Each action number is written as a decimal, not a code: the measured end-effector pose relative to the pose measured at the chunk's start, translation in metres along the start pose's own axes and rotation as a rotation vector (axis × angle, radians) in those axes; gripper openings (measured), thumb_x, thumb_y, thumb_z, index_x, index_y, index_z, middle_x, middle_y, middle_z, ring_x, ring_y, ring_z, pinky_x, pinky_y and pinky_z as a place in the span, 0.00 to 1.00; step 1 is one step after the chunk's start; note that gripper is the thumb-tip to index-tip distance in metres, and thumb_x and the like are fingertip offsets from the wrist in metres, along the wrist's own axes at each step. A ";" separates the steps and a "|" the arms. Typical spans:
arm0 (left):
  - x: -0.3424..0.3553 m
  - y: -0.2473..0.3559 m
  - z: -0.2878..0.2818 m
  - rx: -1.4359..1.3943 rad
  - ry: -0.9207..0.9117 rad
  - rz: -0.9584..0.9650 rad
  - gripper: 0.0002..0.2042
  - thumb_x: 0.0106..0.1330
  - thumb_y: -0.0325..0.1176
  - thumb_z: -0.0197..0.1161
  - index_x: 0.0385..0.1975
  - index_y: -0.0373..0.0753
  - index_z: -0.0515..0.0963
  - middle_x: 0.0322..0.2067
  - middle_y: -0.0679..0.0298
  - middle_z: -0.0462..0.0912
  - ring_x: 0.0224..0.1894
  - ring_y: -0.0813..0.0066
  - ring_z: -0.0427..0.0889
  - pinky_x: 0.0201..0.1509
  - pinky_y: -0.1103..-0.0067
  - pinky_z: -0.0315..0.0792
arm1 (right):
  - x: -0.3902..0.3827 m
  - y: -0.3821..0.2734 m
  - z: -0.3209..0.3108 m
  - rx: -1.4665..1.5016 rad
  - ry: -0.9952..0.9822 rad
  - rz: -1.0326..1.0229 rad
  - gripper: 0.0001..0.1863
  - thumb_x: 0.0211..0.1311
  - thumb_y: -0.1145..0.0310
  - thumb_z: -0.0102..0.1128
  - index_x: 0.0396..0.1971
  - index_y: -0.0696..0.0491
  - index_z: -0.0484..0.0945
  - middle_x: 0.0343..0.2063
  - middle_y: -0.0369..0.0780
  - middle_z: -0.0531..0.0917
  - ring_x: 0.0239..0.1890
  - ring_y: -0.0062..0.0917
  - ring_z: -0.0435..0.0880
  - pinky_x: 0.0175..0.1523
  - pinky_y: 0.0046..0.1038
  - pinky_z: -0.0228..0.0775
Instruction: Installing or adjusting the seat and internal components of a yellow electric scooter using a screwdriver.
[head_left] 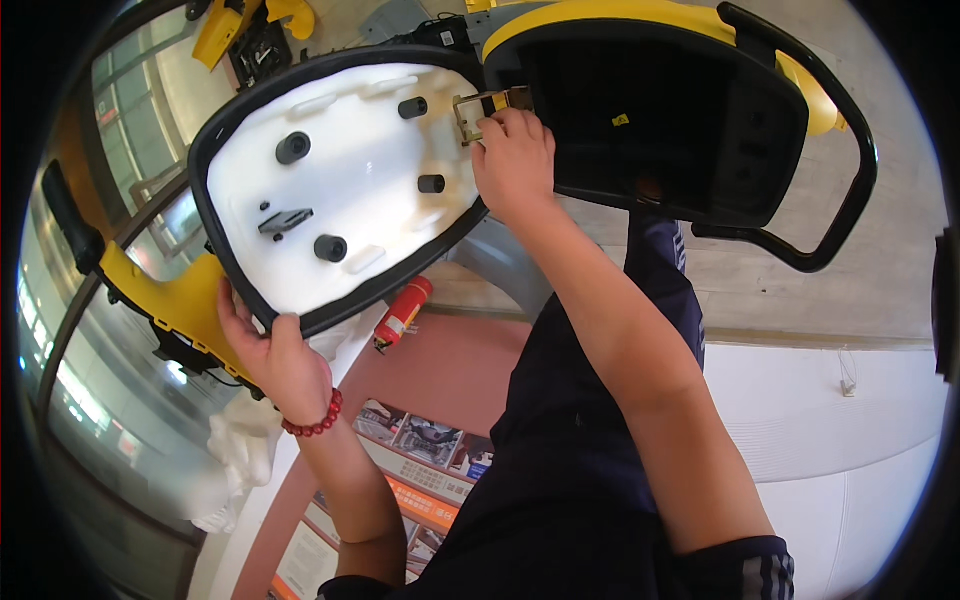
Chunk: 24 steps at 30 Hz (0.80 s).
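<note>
A lid (pixel 360 170) stands tilted at the left, its white moulded inner side toward me and a thick black seal round its rim. My left hand (pixel 278 360), with a red bead bracelet at the wrist, grips its lower left edge, thumb on the seal and fingers behind. Between the lid and a dark, glossy panel (pixel 680 125) lies a brass-coloured metal hinge bracket (pixel 466 120). My right hand (pixel 515 160) has its fingers curled over this bracket; the fingertips are partly hidden. Several black round plugs (pixel 293 148) and a small dark fitting (pixel 286 222) sit on the white surface.
A curved black handlebar (pixel 868 170) juts out at the right. Yellow machine body parts (pixel 165 290) are at the left, and a red fire extinguisher (pixel 404 312) is below the lid. A printed panel (pixel 430 440) lies lower down, with a glass wall (pixel 120 430) along the left.
</note>
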<state>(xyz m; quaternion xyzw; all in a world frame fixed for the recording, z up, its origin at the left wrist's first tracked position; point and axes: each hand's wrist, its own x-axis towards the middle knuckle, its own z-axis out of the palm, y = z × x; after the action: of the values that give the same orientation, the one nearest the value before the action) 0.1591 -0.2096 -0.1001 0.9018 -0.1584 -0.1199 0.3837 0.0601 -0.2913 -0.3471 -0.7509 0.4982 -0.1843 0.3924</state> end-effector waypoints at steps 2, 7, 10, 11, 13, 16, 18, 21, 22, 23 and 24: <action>0.004 -0.001 -0.005 0.017 -0.026 0.021 0.34 0.47 0.13 0.44 0.61 0.31 0.52 0.55 0.52 0.62 0.54 0.67 0.68 0.58 0.77 0.62 | -0.015 -0.007 -0.013 0.016 0.092 -0.032 0.11 0.53 0.62 0.54 0.32 0.52 0.77 0.33 0.41 0.77 0.45 0.34 0.71 0.49 0.40 0.61; 0.001 0.008 -0.003 0.065 -0.036 0.049 0.33 0.47 0.13 0.44 0.61 0.31 0.52 0.56 0.52 0.61 0.55 0.66 0.68 0.58 0.77 0.62 | -0.070 -0.008 0.006 0.511 -0.697 0.954 0.17 0.60 0.59 0.51 0.46 0.52 0.74 0.47 0.44 0.74 0.51 0.36 0.72 0.55 0.39 0.61; -0.008 0.008 -0.004 0.066 -0.013 0.042 0.34 0.46 0.13 0.44 0.60 0.31 0.53 0.55 0.54 0.64 0.55 0.68 0.68 0.59 0.78 0.61 | -0.067 -0.012 0.009 1.476 -0.755 1.624 0.23 0.63 0.57 0.49 0.54 0.53 0.66 0.53 0.43 0.71 0.52 0.35 0.73 0.59 0.39 0.60; -0.012 0.009 -0.004 0.044 0.000 0.043 0.34 0.45 0.12 0.44 0.60 0.31 0.54 0.53 0.56 0.67 0.54 0.69 0.68 0.59 0.78 0.59 | -0.069 -0.010 0.020 1.488 -0.746 1.621 0.23 0.63 0.57 0.49 0.54 0.53 0.66 0.53 0.43 0.71 0.52 0.35 0.73 0.59 0.39 0.60; -0.027 0.016 -0.004 0.125 -0.024 0.017 0.35 0.45 0.13 0.44 0.60 0.32 0.53 0.53 0.57 0.65 0.55 0.70 0.66 0.60 0.78 0.57 | -0.075 -0.004 0.052 2.142 -0.450 1.406 0.24 0.61 0.62 0.54 0.54 0.49 0.60 0.50 0.42 0.71 0.53 0.34 0.71 0.53 0.44 0.66; -0.062 0.013 -0.010 0.190 -0.041 -0.043 0.36 0.47 0.14 0.48 0.62 0.32 0.49 0.57 0.55 0.59 0.56 0.67 0.64 0.61 0.76 0.56 | -0.058 -0.019 0.047 1.866 -0.326 1.420 0.26 0.56 0.75 0.56 0.54 0.51 0.58 0.49 0.46 0.71 0.48 0.35 0.75 0.48 0.41 0.73; -0.080 0.021 -0.016 0.308 -0.110 -0.071 0.39 0.49 0.17 0.53 0.63 0.33 0.42 0.59 0.53 0.54 0.59 0.64 0.61 0.62 0.74 0.55 | -0.047 -0.015 0.043 1.765 -0.334 1.279 0.31 0.50 0.84 0.56 0.54 0.53 0.56 0.46 0.48 0.72 0.43 0.37 0.78 0.43 0.39 0.77; -0.087 0.018 -0.025 0.358 -0.283 0.067 0.46 0.52 0.28 0.63 0.63 0.35 0.35 0.61 0.49 0.48 0.60 0.59 0.59 0.59 0.71 0.61 | -0.040 -0.005 0.036 1.774 -0.393 1.214 0.31 0.50 0.84 0.56 0.54 0.53 0.56 0.45 0.48 0.73 0.44 0.38 0.78 0.45 0.39 0.76; -0.085 0.021 -0.027 0.362 -0.289 0.069 0.46 0.52 0.28 0.63 0.63 0.35 0.35 0.61 0.49 0.48 0.60 0.59 0.59 0.59 0.71 0.61 | -0.039 -0.004 0.034 1.778 -0.387 1.218 0.31 0.50 0.84 0.56 0.54 0.53 0.56 0.45 0.48 0.73 0.44 0.38 0.78 0.45 0.39 0.76; -0.080 0.030 -0.026 0.370 -0.334 0.073 0.48 0.50 0.36 0.65 0.64 0.35 0.35 0.62 0.48 0.46 0.61 0.57 0.57 0.60 0.69 0.60 | -0.036 0.000 0.031 1.760 -0.441 1.214 0.30 0.50 0.83 0.56 0.54 0.54 0.58 0.46 0.47 0.73 0.44 0.37 0.78 0.46 0.38 0.75; -0.074 0.038 -0.025 0.382 -0.379 0.074 0.52 0.49 0.45 0.68 0.64 0.36 0.34 0.62 0.48 0.44 0.62 0.56 0.56 0.60 0.67 0.60 | -0.035 0.002 0.031 1.742 -0.497 1.214 0.28 0.50 0.82 0.57 0.53 0.55 0.59 0.46 0.47 0.73 0.45 0.36 0.78 0.48 0.37 0.75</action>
<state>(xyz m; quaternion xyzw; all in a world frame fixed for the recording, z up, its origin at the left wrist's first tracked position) 0.0922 -0.1906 -0.0489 0.9129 -0.2799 -0.2406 0.1743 0.0642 -0.2476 -0.3639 0.1394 0.3912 -0.0926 0.9049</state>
